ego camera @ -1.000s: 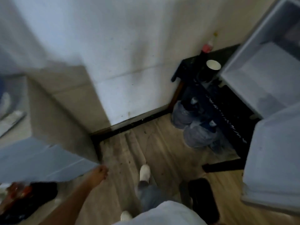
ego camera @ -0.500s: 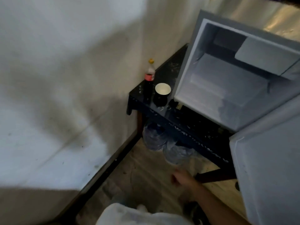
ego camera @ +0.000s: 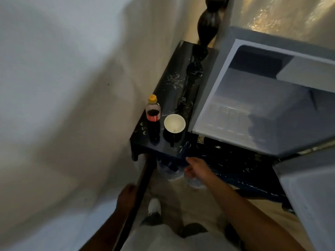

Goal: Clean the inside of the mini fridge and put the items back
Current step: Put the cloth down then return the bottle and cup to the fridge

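The mini fridge (ego camera: 253,109) stands open on a dark table (ego camera: 174,82), its inside bare and white; its door (ego camera: 311,196) swings out at the right. On the table's near corner stand a small bottle (ego camera: 153,113) with an orange cap and dark drink, and a dark cup (ego camera: 174,124) with a white inside. My right hand (ego camera: 195,169) reaches under the table's front edge, fingers apart, beside clear plastic water bottles (ego camera: 168,172) on the floor. My left hand (ego camera: 126,198) hangs low by the wall, blurred, with nothing visible in it.
A pale wall fills the left side, with a dark skirting strip (ego camera: 143,187) along the wooden floor. A dark turned post (ego camera: 208,24) rises behind the table. My feet (ego camera: 154,205) are on the floor below.
The view has swung right and closer to the fridge and table. My right hand has moved forward and up to the water bottles under the table. My left hand has come into view.
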{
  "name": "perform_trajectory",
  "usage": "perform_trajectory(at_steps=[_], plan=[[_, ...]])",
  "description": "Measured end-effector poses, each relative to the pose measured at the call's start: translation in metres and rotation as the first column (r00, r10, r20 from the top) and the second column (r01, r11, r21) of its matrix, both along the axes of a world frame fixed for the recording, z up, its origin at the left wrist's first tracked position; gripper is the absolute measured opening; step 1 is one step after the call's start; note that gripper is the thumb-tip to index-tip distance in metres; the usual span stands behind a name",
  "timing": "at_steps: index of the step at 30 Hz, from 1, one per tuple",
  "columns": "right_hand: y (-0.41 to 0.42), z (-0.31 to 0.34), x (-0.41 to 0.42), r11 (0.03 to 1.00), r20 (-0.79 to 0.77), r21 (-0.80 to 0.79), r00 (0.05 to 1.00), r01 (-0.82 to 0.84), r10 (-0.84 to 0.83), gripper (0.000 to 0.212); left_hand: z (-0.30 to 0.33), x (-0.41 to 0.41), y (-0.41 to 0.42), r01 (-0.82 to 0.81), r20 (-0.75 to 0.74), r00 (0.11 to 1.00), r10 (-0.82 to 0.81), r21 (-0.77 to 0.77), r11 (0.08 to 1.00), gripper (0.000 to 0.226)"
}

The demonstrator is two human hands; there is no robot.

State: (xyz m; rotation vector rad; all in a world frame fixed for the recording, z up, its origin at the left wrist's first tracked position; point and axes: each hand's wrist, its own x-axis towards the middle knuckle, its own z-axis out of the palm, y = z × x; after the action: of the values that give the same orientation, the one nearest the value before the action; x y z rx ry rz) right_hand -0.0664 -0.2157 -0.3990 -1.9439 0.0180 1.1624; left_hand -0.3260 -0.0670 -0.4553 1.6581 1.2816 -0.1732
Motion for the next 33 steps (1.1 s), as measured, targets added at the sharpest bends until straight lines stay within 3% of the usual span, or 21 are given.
perform_trajectory(at_steps=[2, 6, 12, 15, 20, 24, 30, 33], plan=[[0.028, 0.001, 0.010, 0.997, 0.027, 0.009, 0.997, 0.074, -0.075, 0.016, 0.025, 0.059, 0.042, -0.003, 0.098, 0.995, 0.000, 0.035, 0.999, 0.021], [0.079, -0.001, 0.028, 0.990, 0.018, 0.043, 0.991, 0.133, -0.134, 0.027, 0.056, 0.139, 0.093, -0.026, 0.375, 0.927, -0.033, 0.153, 0.988, 0.056], [0.122, -0.010, 0.041, 0.975, -0.022, -0.012, 0.975, 0.221, -0.221, 0.046, 0.084, 0.193, 0.132, -0.029, 0.365, 0.929, -0.060, 0.232, 0.972, 0.091], [0.131, -0.013, 0.043, 0.966, -0.024, -0.033, 0.966, 0.256, -0.257, 0.046, 0.089, 0.202, 0.137, -0.011, 0.396, 0.913, -0.095, 0.258, 0.966, 0.088], [0.137, -0.003, 0.043, 0.963, -0.223, -0.021, 0.938, 0.268, -0.266, 0.049, 0.087, 0.205, 0.137, 0.015, 0.439, 0.889, -0.130, 0.257, 0.966, 0.073], [0.120, 0.003, 0.047, 0.956, -0.275, -0.029, 0.918, 0.291, -0.287, 0.050, 0.099, 0.201, 0.131, 0.043, 0.438, 0.881, -0.180, 0.305, 0.951, 0.061], [0.045, 0.024, 0.027, 0.965, -0.276, -0.042, 0.925, 0.258, -0.260, 0.038, 0.121, 0.189, 0.099, 0.080, 0.526, 0.819, -0.228, 0.290, 0.954, 0.058], [-0.012, 0.033, 0.016, 0.944, -0.234, -0.056, 0.915, 0.326, -0.330, 0.037, 0.134, 0.194, 0.073, 0.190, 0.567, 0.758, -0.323, 0.282, 0.940, 0.054]])
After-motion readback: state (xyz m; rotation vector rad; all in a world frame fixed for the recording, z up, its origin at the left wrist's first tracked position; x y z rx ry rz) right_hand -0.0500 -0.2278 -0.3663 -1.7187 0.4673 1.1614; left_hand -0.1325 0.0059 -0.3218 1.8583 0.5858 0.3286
